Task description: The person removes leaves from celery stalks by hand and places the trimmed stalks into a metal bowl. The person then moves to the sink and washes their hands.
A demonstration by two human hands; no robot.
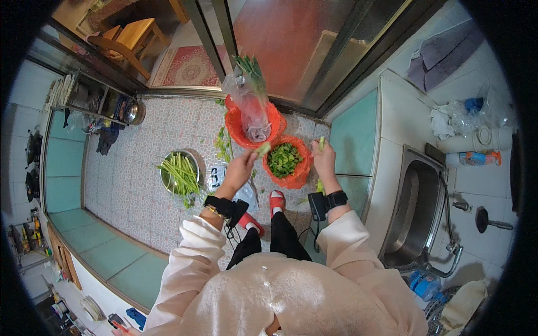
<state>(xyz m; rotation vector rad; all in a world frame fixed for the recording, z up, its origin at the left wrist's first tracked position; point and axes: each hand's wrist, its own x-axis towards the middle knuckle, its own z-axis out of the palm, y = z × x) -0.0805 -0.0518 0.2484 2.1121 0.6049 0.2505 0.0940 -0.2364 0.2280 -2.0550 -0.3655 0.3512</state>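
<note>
My left hand pinches a short pale green stalk piece that juts over the near rim of a red plastic bag. In my right hand is another light green stalk, its top showing above the fingers; yellow-green leaves show below that hand. Between the hands, on the floor, an orange-red bag holds chopped-looking green leaves. To the left, a metal bowl is heaped with long green celery-like stalks.
Behind the leaf bag stands a red bag-lined container with a clear plastic bag and scallions. Leafy stems and a printed plastic bag lie on the tiled floor. A counter with a steel sink is at right; a metal rack is at left.
</note>
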